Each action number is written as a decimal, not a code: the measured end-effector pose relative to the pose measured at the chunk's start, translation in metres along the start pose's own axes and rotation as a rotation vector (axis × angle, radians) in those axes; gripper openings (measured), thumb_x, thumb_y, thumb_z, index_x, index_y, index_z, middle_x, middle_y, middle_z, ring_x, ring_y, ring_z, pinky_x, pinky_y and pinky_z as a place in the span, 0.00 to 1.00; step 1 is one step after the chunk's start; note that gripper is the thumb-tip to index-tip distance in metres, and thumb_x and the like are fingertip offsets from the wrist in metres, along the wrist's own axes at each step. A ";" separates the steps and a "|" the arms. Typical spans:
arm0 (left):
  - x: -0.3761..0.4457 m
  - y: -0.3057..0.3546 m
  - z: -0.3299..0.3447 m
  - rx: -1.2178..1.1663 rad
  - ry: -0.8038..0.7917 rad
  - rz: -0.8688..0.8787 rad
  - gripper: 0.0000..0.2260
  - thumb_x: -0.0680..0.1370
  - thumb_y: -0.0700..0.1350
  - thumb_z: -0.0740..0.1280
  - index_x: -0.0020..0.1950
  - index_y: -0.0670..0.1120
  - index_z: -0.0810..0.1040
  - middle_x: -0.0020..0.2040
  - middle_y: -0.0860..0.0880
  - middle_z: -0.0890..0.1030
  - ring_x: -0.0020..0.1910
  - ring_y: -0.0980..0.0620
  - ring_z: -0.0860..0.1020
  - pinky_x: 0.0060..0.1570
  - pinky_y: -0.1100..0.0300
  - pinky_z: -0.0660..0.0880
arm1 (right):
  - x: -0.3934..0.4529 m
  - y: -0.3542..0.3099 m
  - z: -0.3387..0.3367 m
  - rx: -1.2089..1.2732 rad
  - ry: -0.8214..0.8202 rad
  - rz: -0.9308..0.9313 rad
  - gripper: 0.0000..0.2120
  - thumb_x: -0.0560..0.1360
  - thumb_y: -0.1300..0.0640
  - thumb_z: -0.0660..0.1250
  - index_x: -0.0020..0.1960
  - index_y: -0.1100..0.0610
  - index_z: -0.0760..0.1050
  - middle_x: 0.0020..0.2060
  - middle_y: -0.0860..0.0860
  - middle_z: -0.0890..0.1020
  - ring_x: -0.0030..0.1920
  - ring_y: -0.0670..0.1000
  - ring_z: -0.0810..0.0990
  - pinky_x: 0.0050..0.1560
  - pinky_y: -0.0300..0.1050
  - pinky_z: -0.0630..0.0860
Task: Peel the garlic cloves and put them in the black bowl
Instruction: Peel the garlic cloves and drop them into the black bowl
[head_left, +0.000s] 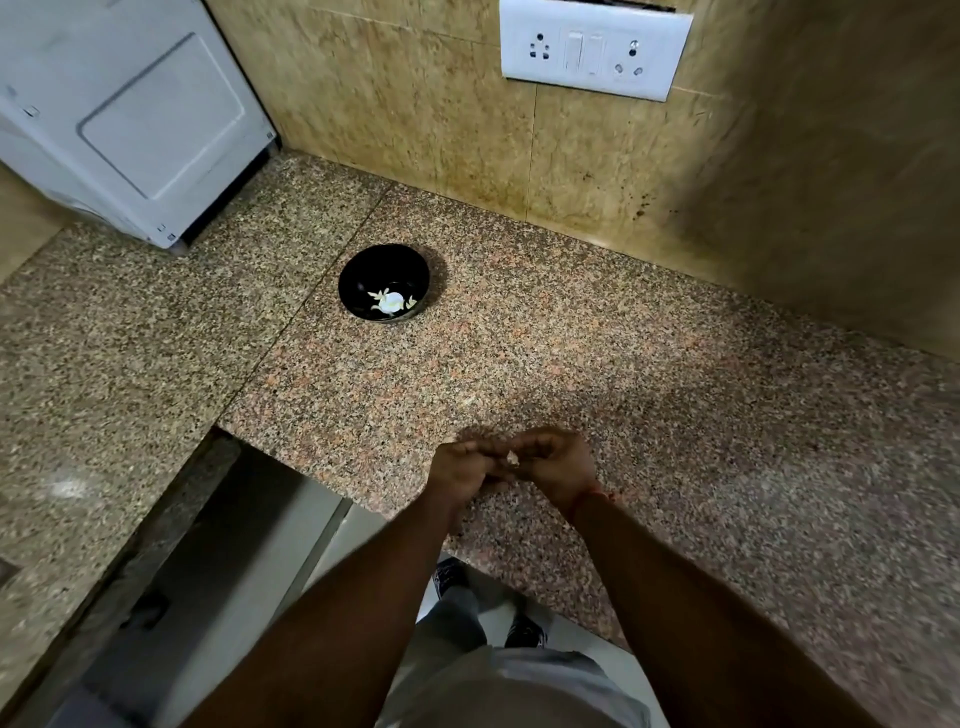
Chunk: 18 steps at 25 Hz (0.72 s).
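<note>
Far left of both hands, up the desk (675, 415): white appliance (130, 119), irrelevant. Black bowl (383, 283) well beyond left hand, slightly left of it; pale bits inside, likely peeled cloves plus a bright spot, cannot tell which is which. Left hand (460, 470) curled, fingers pinching garlic clove (512, 458) from its side. Clove sits between the two hands, just above desk near front edge; only a small pale tip visible. Right hand (553, 467) also curled onto same clove, thumb side meeting left hand. Socket plate (595, 52) on wall far beyond right hand. Step in hand, by judgement: stripping skin. To do well: anchor clove with left, nick at root end with right thumbnail, pull along length. Drop skin beside hands, not in bowl. Then carry forward-left to bowl.
</note>
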<state>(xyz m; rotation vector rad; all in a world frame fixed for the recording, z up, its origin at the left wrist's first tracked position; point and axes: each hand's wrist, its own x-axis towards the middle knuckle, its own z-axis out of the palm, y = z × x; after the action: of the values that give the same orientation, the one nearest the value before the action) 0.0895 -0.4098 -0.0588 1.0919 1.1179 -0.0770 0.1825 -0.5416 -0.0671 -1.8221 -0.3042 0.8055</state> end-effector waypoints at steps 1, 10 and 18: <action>-0.002 -0.002 0.000 0.008 0.001 0.007 0.09 0.73 0.26 0.72 0.50 0.34 0.85 0.42 0.36 0.86 0.35 0.41 0.85 0.36 0.53 0.84 | 0.000 0.000 0.000 -0.003 0.003 0.001 0.15 0.62 0.76 0.77 0.44 0.60 0.85 0.38 0.51 0.86 0.37 0.44 0.83 0.38 0.42 0.81; -0.001 -0.012 -0.015 -0.044 0.042 0.044 0.04 0.73 0.30 0.75 0.47 0.35 0.85 0.40 0.33 0.85 0.30 0.43 0.84 0.32 0.55 0.83 | 0.002 -0.007 0.011 -0.096 -0.033 0.038 0.12 0.62 0.69 0.81 0.42 0.57 0.86 0.42 0.52 0.87 0.41 0.50 0.86 0.40 0.47 0.85; 0.003 -0.008 -0.033 -0.111 0.015 0.126 0.07 0.73 0.30 0.75 0.50 0.30 0.83 0.42 0.36 0.85 0.35 0.43 0.85 0.39 0.53 0.85 | 0.010 -0.018 0.028 0.118 -0.074 0.110 0.21 0.64 0.77 0.75 0.51 0.58 0.84 0.43 0.56 0.87 0.45 0.55 0.86 0.47 0.58 0.85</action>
<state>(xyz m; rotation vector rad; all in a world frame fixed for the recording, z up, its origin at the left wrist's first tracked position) 0.0642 -0.3882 -0.0662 1.0623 1.0526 0.0916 0.1745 -0.5080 -0.0607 -1.7120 -0.2008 0.9501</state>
